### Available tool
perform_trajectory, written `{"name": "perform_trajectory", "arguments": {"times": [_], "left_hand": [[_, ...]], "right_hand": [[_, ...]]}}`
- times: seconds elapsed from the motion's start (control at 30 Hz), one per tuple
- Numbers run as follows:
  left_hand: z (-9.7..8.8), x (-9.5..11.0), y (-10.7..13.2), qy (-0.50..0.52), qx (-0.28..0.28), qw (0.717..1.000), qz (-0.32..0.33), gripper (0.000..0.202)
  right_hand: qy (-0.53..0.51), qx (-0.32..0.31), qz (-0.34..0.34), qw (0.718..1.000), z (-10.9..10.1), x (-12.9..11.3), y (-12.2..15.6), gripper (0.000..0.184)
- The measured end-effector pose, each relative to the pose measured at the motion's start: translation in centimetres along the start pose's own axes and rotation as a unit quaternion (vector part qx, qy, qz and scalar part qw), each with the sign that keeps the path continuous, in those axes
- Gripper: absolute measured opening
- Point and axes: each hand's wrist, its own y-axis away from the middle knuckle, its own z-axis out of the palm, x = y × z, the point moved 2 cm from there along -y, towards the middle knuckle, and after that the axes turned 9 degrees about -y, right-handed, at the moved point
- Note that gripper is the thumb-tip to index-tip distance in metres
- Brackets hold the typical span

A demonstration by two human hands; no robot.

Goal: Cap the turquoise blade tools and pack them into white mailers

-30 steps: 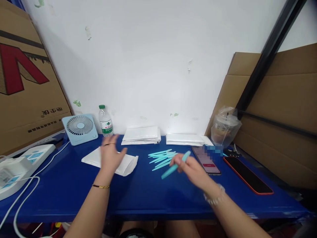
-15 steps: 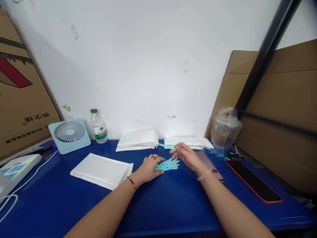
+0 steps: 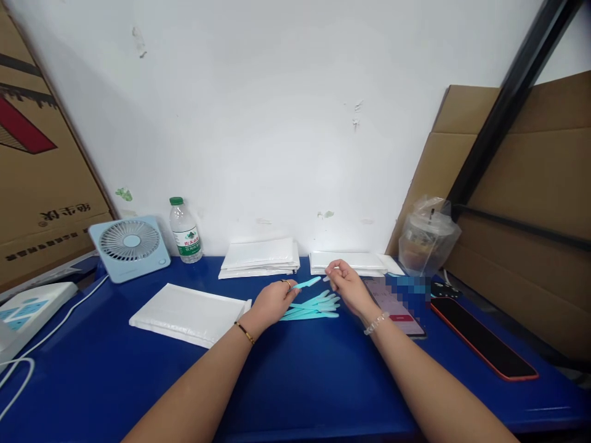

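Note:
A loose pile of several teal sticks (image 3: 318,307) lies on the blue table (image 3: 300,381). My left hand (image 3: 270,303) rests just left of the pile, fingers pinched on one end of a single teal stick (image 3: 306,283) lifted above it. That stick's other end points at my right hand (image 3: 347,288), whose fingers are curled together close to its tip; I cannot tell whether they touch it. A white padded envelope (image 3: 189,314) lies flat to the left of my left hand.
Two stacks of white envelopes (image 3: 258,255) (image 3: 348,261) sit against the wall. A small fan (image 3: 129,243), a water bottle (image 3: 184,231) and a power strip (image 3: 28,304) stand left. Two phones (image 3: 401,307) (image 3: 482,338) and a bagged drink cup (image 3: 427,240) sit right. Cardboard flanks both sides.
My left hand came from the envelope to the stick pile and lifted off it. The single stick went from my right hand's grip to my left fingers. The sticks lie gathered closer.

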Motion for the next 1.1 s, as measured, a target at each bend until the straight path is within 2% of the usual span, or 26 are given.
{"name": "perform_trajectory", "arguments": {"times": [0.1, 0.17, 0.27, 0.33, 0.43, 0.6, 0.8, 0.93, 1.1], "left_hand": [[0.6, -1.1, -0.5, -0.049, 0.014, 0.998, -0.028, 0.032], [1.1, -1.5, -0.7, -0.069, 0.014, 0.997, -0.043, 0.032], [1.5, -1.5, -0.6, -0.055, 0.034, 0.997, -0.043, 0.035], [1.3, -1.1, -0.4, -0.028, 0.046, 0.998, -0.023, 0.034], [1.0, -0.3, 0.0, 0.004, 0.024, 0.999, 0.020, 0.028], [0.8, 0.4, 0.2, 0.029, -0.040, 0.998, 0.041, 0.021], [0.3, 0.6, 0.6, 0.044, -0.070, 0.994, 0.065, 0.023], [0.1, 0.9, 0.7, 0.061, -0.073, 0.994, 0.048, 0.028], [0.1, 1.5, 0.4, 0.044, -0.046, 0.997, 0.043, 0.026]], "right_hand": [[0.125, 0.025, 0.005, 0.992, -2.3, 1.5, -1.0, 0.029], [0.222, -0.003, 0.014, 0.975, -3.2, 2.2, -1.2, 0.030], [0.322, -0.051, -0.004, 0.945, -3.5, 2.4, -1.1, 0.027], [0.346, -0.067, -0.030, 0.935, -3.2, 2.0, -0.9, 0.026], [0.327, -0.118, -0.036, 0.937, -2.8, 1.5, -0.5, 0.027], [0.295, -0.196, 0.005, 0.935, -2.2, 1.0, 0.3, 0.024], [0.240, -0.283, 0.076, 0.926, -1.5, -0.2, 1.3, 0.024], [0.218, -0.286, 0.073, 0.930, -1.1, -0.5, 1.5, 0.020], [0.227, -0.250, 0.024, 0.941, -1.3, -0.3, 1.1, 0.020]]}}
